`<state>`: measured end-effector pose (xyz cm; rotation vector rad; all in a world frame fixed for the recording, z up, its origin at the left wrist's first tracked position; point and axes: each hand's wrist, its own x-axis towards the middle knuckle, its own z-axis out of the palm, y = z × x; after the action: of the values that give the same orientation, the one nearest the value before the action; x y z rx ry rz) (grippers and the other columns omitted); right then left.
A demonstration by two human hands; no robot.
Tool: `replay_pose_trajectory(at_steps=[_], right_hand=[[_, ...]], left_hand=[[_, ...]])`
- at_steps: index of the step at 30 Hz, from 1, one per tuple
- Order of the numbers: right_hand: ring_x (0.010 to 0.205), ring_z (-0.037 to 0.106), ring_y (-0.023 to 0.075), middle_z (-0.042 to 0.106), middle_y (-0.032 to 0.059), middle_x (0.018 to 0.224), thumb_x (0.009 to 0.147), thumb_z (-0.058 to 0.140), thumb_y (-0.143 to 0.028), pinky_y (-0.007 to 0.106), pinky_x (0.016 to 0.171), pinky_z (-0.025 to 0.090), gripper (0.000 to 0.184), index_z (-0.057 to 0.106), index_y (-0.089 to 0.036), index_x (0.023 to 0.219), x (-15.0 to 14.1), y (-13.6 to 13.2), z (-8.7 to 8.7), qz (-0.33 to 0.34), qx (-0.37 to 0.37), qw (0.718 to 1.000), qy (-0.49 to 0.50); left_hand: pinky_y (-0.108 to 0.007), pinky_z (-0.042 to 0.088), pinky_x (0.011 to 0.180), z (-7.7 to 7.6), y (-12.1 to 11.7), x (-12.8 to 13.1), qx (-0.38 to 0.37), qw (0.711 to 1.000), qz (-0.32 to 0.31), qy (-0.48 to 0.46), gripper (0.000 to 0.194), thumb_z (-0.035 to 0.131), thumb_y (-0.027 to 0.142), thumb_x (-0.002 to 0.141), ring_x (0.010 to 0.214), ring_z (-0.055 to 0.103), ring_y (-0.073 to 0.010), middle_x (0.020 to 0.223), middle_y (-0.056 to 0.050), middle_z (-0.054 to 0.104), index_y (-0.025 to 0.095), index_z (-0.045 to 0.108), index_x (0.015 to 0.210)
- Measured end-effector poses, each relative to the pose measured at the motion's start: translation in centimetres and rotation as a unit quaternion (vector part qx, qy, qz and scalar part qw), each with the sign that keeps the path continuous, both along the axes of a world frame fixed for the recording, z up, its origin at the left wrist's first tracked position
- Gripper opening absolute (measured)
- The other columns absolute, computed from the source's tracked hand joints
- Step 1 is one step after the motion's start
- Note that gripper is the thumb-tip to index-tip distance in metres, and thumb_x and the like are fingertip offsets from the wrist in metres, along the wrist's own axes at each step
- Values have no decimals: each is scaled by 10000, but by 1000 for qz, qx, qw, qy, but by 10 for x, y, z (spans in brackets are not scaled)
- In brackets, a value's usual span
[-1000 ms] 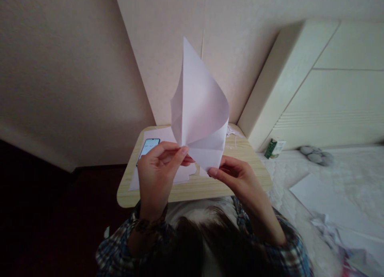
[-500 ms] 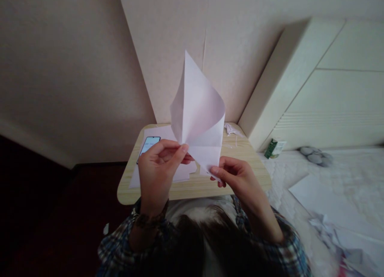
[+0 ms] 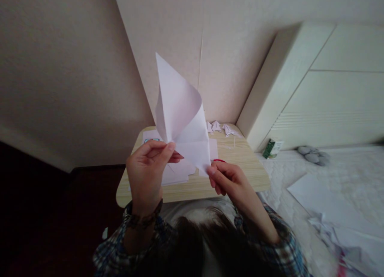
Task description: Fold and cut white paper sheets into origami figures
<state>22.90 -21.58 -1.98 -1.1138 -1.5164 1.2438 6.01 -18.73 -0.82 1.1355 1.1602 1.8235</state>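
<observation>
A creased white sheet of paper [image 3: 183,109] is held up above the small wooden table [image 3: 252,177], its tall point leaning to the upper left and its middle bulging into a curve. My left hand [image 3: 151,161] pinches the paper's lower left part between thumb and fingers. At the lower right corner, my right hand [image 3: 226,177] grips the paper in the same way. Beneath the hands lie more white sheets [image 3: 177,175]. Part of something red [image 3: 219,161], perhaps a handle, shows just behind my right hand.
Several small folded paper pieces [image 3: 216,127] line the table's back edge. A phone [image 3: 152,140] is mostly hidden behind my left hand. To the right, a bed [image 3: 273,181] bears a green-and-white carton [image 3: 272,148], a grey lobed object [image 3: 313,155] and loose paper [image 3: 324,201].
Both hands and the paper have shifted left, and the paper's tip leans further left. More folded pieces and the red thing have come into sight, while the phone is now mostly covered.
</observation>
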Motion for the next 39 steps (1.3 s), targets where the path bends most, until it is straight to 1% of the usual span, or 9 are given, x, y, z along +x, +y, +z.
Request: replay_pose_trajectory(at_steps=[3, 5, 9, 11, 14, 19, 25, 31, 39], right_hand=[[430, 409, 98, 450, -40, 430, 899, 525, -557, 232, 446, 320, 544, 481, -208, 484, 1, 0, -1, 7, 28, 999, -32], [477, 473, 119, 516, -14, 464, 903, 525, -530, 243, 494, 367, 526, 522, -202, 491, 0, 1, -1, 7, 47, 998, -48], [665, 569, 175, 650, 27, 680, 848, 597, -489, 266, 592, 421, 328, 660, -188, 736, -3, 3, -2, -33, 85, 994, -57], [651, 551, 174, 638, 23, 676, 858, 577, -487, 266, 570, 405, 324, 651, -187, 757, -3, 4, -3, -55, 94, 992, -58], [560, 515, 152, 595, 11, 566, 894, 531, -481, 258, 523, 381, 410, 594, -189, 613, -1, 5, -4, -58, 90, 992, -72], [468, 523, 129, 583, 6, 479, 925, 474, -493, 233, 467, 381, 517, 531, -201, 503, 2, 4, -6, -30, 75, 993, -88], [400, 408, 101, 448, -29, 423, 936, 441, -479, 229, 414, 306, 553, 418, -214, 451, 0, 4, -5, -52, 90, 991, -81], [626, 513, 161, 596, 10, 629, 864, 557, -395, 263, 590, 403, 304, 642, -175, 672, -1, 4, -4, -80, 109, 989, -57], [596, 473, 151, 530, -2, 604, 848, 589, -379, 260, 551, 392, 304, 572, -184, 615, 6, 4, -5, -117, 111, 986, -31]], left_hand=[[-200, 571, 483, 1, 0, 1, -5, 1000, -8, -3, 113, 734, 195, 699, 453, 672, -113, 518, 75, 699, 218, 642, 637], [-187, 568, 482, 1, -2, 2, -9, 1000, -21, 2, 111, 718, 176, 706, 456, 674, -108, 515, 75, 702, 215, 644, 633], [-170, 568, 485, 2, -7, 5, -24, 997, -74, 26, 125, 712, 129, 702, 455, 678, -105, 501, 65, 702, 193, 651, 614], [-159, 568, 491, 2, -9, 6, -31, 994, -98, 36, 126, 714, 112, 699, 453, 676, -98, 505, 64, 706, 185, 656, 614], [-140, 565, 498, 1, -10, 5, -35, 992, -115, 42, 132, 709, 95, 701, 451, 673, -84, 508, 75, 708, 187, 653, 624], [-122, 555, 503, -2, -9, 3, -30, 992, -111, 41, 138, 699, 90, 717, 469, 679, -74, 520, 85, 714, 195, 650, 642], [-125, 562, 528, -1, -11, 2, -34, 991, -118, 45, 145, 691, 96, 732, 483, 684, -73, 525, 86, 718, 201, 647, 643], [-141, 561, 520, -1, -12, -2, -71, 984, -156, 56, 136, 695, 105, 726, 485, 683, -87, 519, 75, 707, 195, 642, 639], [-207, 576, 503, 2, -13, -2, -81, 977, -185, 73, 148, 692, 131, 726, 481, 694, -141, 509, 37, 707, 192, 623, 610]])
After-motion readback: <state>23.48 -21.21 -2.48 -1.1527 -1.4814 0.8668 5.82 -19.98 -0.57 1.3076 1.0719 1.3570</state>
